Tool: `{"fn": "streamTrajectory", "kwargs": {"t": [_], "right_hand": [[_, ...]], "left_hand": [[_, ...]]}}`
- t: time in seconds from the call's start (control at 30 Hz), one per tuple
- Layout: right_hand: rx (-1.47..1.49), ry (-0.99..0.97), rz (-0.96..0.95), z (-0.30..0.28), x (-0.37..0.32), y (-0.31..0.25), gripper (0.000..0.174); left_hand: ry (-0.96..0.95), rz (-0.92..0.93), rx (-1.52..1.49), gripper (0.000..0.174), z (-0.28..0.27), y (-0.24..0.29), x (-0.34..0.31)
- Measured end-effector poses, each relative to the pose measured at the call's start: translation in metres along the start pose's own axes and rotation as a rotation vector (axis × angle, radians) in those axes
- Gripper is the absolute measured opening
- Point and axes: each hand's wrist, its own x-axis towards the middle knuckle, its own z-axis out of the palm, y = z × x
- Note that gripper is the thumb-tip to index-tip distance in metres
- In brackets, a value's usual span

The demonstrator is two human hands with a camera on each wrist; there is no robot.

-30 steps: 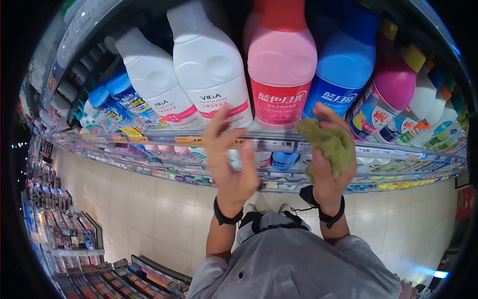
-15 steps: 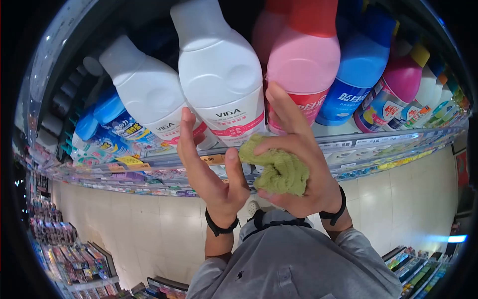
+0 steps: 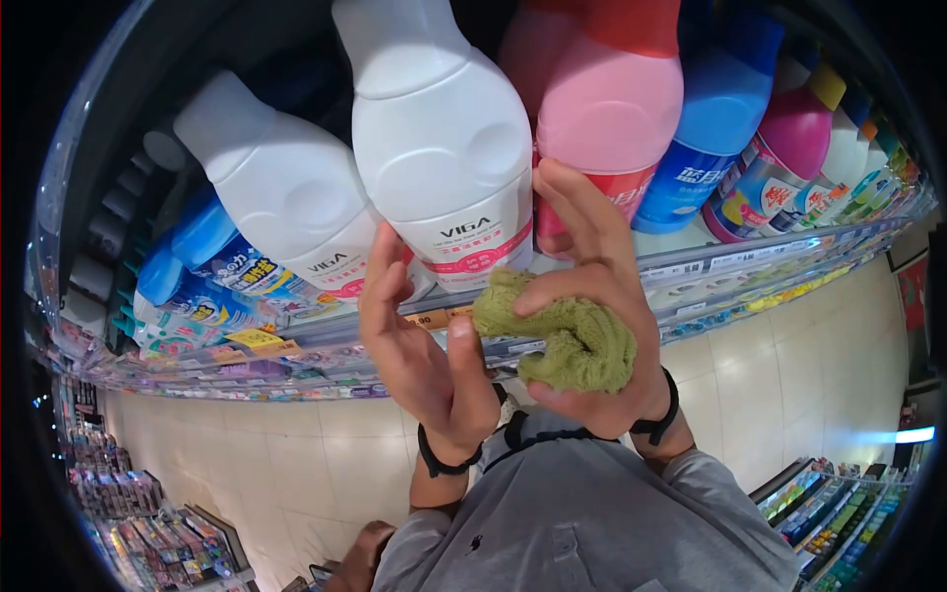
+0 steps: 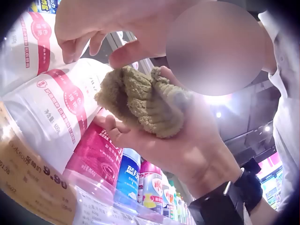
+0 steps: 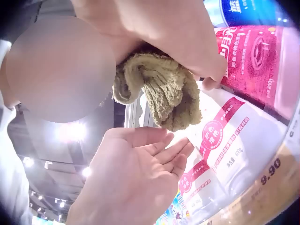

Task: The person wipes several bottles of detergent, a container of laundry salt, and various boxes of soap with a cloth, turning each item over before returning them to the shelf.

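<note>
Right hand (image 3: 592,296) clutches cloth (image 3: 567,340) just below white bottle (image 3: 444,148); left hand (image 3: 424,355), relaxed and empty, beside the cloth. Apparently wiping: next, cloth needs pressing onto bottle.

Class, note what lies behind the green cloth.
Behind the green cloth, gripped by the right hand, runs the price-tagged shelf edge, below a white bottle and a pink bottle. The stretch of edge directly behind the cloth is covered.

cloth (image 3: 567,340) right of left hand (image 3: 419,350), bottles (image 3: 444,158) on shelf (image 3: 750,259) behind
</note>
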Motion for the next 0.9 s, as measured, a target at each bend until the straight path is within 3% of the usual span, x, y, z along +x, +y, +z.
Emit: {"fn": "streamTrajectory", "kwargs": {"t": [0.17, 0.37, 0.5, 0.53, 0.63, 0.73, 0.83, 0.9], "right_hand": [[0.054, 0.027, -0.023, 0.000, -0.002, 0.001, 0.046], [0.023, 0.047, -0.033, -0.001, -0.009, 0.002, 0.048], [0.059, 0.102, -0.096, 0.001, -0.013, 0.008, 0.048], [0.069, 0.110, -0.109, 0.001, -0.013, 0.009, 0.048], [0.108, 0.105, -0.134, -0.001, -0.017, 0.009, 0.051], [0.154, 0.104, -0.157, 0.000, -0.023, 0.008, 0.056], [0.152, 0.067, -0.173, -0.005, -0.031, 0.006, 0.062], [0.158, 0.051, -0.157, -0.007, -0.039, 0.006, 0.061]], "left_hand": [[0.094, 0.003, -0.116, 0.038, 0.007, -0.002, 0.000], [0.173, -0.018, -0.181, 0.040, 0.015, -0.007, 0.000], [0.245, -0.113, -0.189, 0.051, 0.020, 0.007, 0.001], [0.259, -0.109, -0.165, 0.062, 0.019, 0.004, -0.001], [0.196, -0.087, -0.094, 0.072, 0.014, 0.005, 0.002], [0.088, -0.083, -0.241, 0.081, 0.014, -0.001, 0.007], [0.086, -0.265, -0.313, 0.074, 0.011, 0.003, 0.003], [0.022, -0.212, -0.329, 0.064, 0.008, 0.005, 0.002]]}}
